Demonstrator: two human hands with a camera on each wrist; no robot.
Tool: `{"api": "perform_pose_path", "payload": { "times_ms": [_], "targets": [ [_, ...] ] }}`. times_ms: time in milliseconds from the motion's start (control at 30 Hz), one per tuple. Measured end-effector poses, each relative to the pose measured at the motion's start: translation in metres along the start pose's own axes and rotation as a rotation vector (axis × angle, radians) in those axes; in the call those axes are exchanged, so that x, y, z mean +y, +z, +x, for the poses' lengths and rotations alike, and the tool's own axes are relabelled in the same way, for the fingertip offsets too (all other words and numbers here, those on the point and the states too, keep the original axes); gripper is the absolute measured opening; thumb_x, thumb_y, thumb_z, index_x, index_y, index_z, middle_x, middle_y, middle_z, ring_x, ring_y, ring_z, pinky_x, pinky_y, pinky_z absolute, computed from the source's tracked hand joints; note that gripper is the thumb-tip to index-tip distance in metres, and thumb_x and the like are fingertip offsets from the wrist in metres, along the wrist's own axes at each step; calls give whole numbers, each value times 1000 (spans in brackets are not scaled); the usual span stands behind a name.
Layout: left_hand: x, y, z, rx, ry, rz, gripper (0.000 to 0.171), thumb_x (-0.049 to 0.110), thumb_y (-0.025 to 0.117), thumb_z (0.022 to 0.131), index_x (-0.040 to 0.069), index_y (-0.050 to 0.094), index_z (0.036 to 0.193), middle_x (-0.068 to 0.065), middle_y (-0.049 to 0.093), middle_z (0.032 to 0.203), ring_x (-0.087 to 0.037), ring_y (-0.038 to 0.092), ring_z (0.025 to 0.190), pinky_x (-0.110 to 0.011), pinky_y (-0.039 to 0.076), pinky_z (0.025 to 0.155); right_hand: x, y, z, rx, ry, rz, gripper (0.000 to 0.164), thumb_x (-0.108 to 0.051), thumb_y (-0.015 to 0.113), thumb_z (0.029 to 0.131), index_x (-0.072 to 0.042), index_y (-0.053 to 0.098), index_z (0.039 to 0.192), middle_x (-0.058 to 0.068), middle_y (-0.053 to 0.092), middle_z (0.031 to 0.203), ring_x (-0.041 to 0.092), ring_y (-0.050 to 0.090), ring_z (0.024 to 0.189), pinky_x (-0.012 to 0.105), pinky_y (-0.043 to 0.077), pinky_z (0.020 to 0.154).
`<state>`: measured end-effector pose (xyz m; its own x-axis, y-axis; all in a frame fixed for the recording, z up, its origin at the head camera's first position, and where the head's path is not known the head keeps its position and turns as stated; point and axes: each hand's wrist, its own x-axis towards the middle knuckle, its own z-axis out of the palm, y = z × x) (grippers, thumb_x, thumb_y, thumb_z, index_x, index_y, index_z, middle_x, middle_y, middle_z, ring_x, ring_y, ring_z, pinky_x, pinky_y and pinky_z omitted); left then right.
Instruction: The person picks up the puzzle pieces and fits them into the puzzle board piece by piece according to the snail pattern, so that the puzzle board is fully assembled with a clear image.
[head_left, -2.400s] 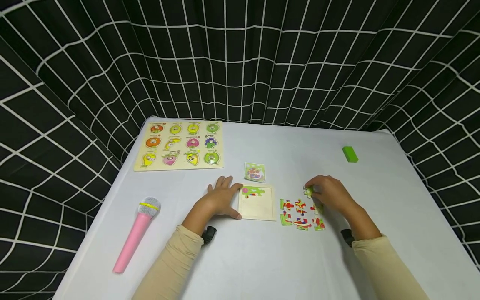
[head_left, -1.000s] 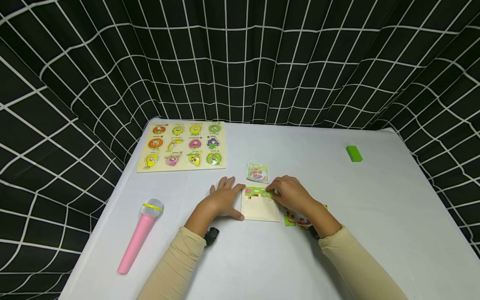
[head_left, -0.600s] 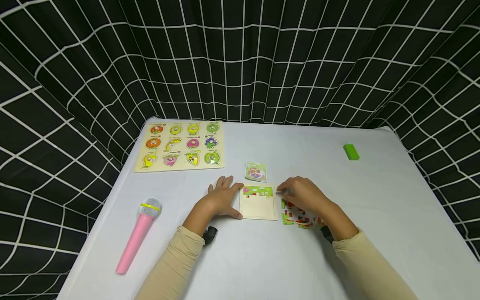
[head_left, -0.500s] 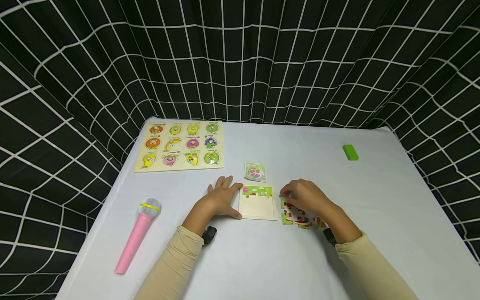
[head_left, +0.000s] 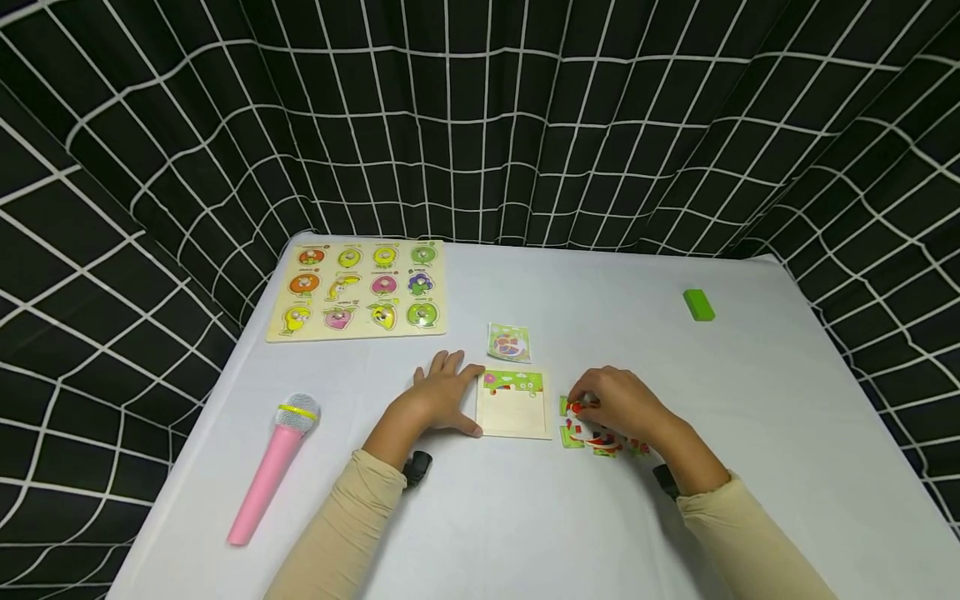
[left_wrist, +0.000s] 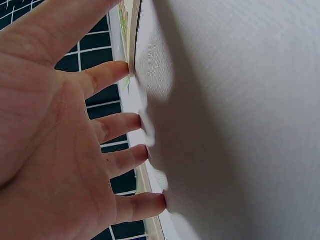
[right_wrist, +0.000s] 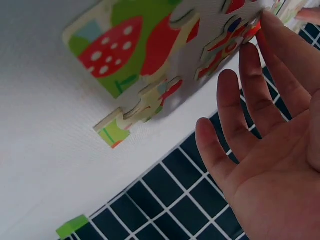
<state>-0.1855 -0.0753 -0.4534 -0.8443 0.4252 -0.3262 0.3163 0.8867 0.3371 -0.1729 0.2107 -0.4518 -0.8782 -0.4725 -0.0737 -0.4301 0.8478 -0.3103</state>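
I see the left hand point(head_left: 438, 402) spread wide at the left edge of the wooden tray point(head_left: 513, 417), and the right hand point(head_left: 626, 406) narrow over loose puzzle pieces point(head_left: 606, 447) just right of it, whether pinching one I cannot tell, though gripping by edges seems wise.

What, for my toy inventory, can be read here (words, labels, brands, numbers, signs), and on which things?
Nothing is legible.
Fruit board: tiny print, too small to read.
Picture card, puzzle frame, puzzle pieces, microphone, green block: no lettering I can make out.
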Motion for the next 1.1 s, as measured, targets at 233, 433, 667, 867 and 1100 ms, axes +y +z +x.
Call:
{"api": "perform_pose_path", "payload": {
  "times_ms": [233, 433, 667, 867, 1100],
  "targets": [
    [-2, 0, 0, 3, -2, -3, 95, 51, 78, 60, 25, 32, 139, -12, 16, 148, -34, 9, 136, -64, 18, 100, 0, 2, 2, 15, 2, -21, 24, -22, 79, 67, -19, 71, 90, -9, 65, 91, 14, 57, 91, 37, 44, 82],
    [-1, 0, 0, -1, -7, -7, 95, 51, 78, 60, 26, 32, 139, -11, 16, 149, -34, 8, 136, -63, 17, 100, -2, -1, 6, 22, -38, -53, 26, -21, 80, 66, -18, 71, 90, -8, 65, 88, 12, 56, 83, 35, 44, 79],
    [0, 1, 1, -3, 4, -20, 96, 51, 78, 60, 26, 32, 140, -11, 14, 149, -35, 6, 136, -64, 17, 100, -13, -6, 13, 31, -107, -66, 27, -23, 79, 68, -18, 70, 94, -9, 65, 89, 11, 56, 85, 37, 43, 81],
    [0, 2, 3, -15, -8, 5, 96, 53, 77, 59, 26, 31, 140, -11, 14, 150, -35, 6, 137, -63, 17, 100, -38, 2, 26, 50, -207, -83, 25, -22, 77, 70, -19, 70, 94, -9, 64, 89, 11, 57, 83, 35, 44, 79],
    [-1, 1, 1, -20, -15, 9, 95, 54, 77, 60, 27, 31, 139, -11, 15, 149, -33, 7, 136, -63, 18, 100, -66, 18, 44, 79, -277, -107, 30, -20, 75, 72, -19, 69, 102, -7, 65, 95, 10, 57, 88, 38, 44, 85]
  ]
}}
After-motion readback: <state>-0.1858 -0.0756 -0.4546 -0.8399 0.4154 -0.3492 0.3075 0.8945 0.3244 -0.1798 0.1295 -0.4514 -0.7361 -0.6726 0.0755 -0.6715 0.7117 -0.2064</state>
